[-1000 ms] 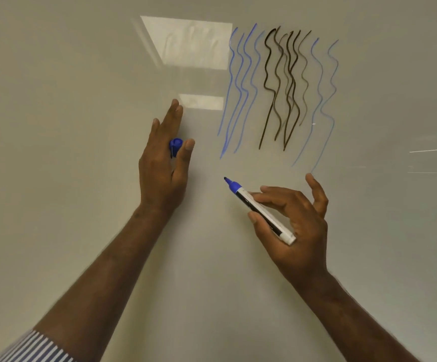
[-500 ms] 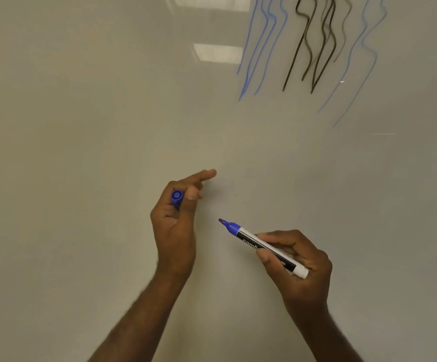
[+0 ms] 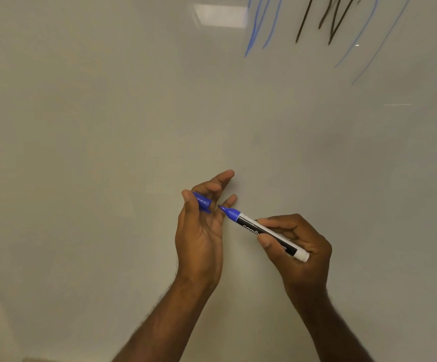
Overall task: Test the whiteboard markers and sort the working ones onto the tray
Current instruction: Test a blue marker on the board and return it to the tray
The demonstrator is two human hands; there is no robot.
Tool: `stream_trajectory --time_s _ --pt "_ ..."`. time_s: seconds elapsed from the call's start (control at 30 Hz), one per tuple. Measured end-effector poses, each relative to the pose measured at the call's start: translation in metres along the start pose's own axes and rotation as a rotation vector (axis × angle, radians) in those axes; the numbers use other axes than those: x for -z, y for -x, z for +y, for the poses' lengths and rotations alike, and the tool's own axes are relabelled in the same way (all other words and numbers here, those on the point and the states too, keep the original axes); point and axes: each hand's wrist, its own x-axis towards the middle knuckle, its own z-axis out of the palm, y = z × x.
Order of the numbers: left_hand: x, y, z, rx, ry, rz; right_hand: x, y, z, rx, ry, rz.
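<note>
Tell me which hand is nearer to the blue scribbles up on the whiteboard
Left. The left hand, pinching the blue cap, sits below the blue scribbles and slightly left of them. The right hand, gripping the marker, sits lower.

Blue whiteboard marker (image 3: 264, 231), uncapped, black-and-white barrel with white end plug, gripped in right hand (image 3: 297, 244) and angled up-left, its blue tip just beside the open mouth of its blue cap (image 3: 202, 202), which left hand (image 3: 201, 231) pinches between thumb and fingers.
</note>
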Motion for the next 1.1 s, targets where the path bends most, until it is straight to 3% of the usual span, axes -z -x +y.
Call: stream_trajectory --time_s 0.47,0.63,0.83,0.93,1.1 --pt "0.004 0.011 -0.012 0.105 -0.019 -0.121 -0.009 0.000 0.013 0.005 0.008 -0.036" --pt "0.006 0.015 -0.014 0.048 -0.011 -0.139 -0.023 0.010 0.011 -0.149 -0.114 0.066" --pt "0.024 0.011 -0.019 0.059 0.001 -0.206 -0.039 0.016 0.011 -0.266 -0.183 0.057" --pt "0.036 0.013 -0.022 0.075 -0.065 -0.197 -0.043 0.022 0.011 -0.341 -0.235 0.031" --pt "0.071 0.016 -0.020 0.181 -0.329 -0.272 -0.037 0.031 0.016 -0.662 -0.351 -0.069"
